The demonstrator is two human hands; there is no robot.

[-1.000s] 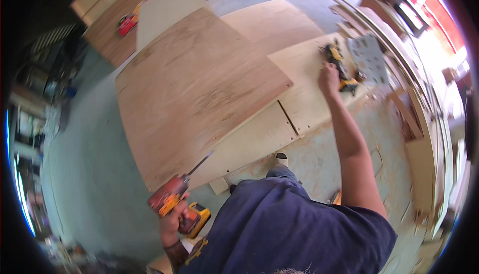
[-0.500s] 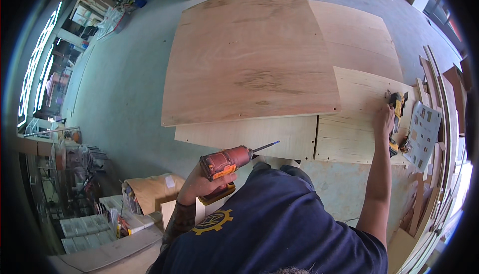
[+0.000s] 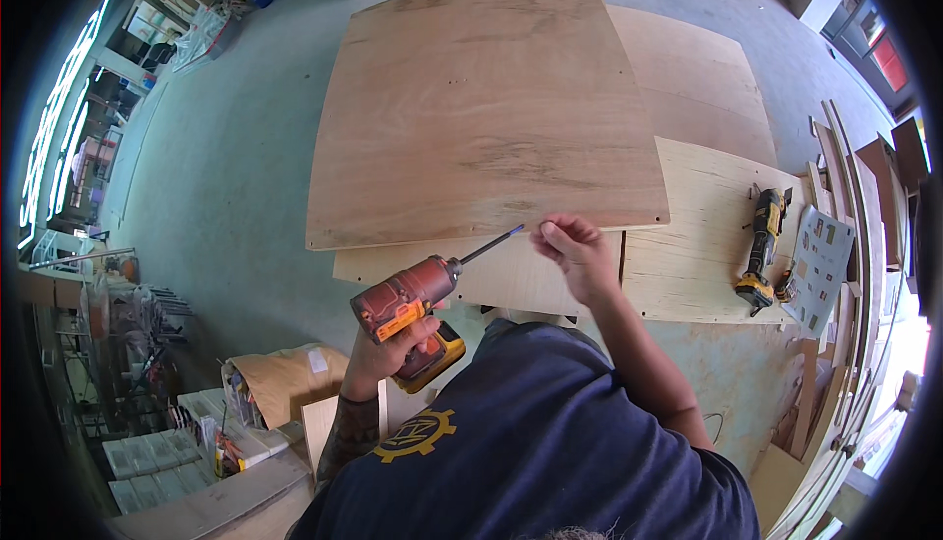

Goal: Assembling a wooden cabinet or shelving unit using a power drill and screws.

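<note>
While my left hand is wrapped tight around the handle of the orange drill, the long bit on its front points up at the near edge of the big brown board. My right hand is just past the tip of the bit, at that same near edge. Its fingers are pinched together, but I cannot tell if something tiny is between them. The big brown board lies on top of lighter boards on the grey floor. Near the right edge of a light board lies a yellow and black power tool, well away from my hands. Just beside it is a printed sheet. More wood strips are stacked along the right side.
</note>
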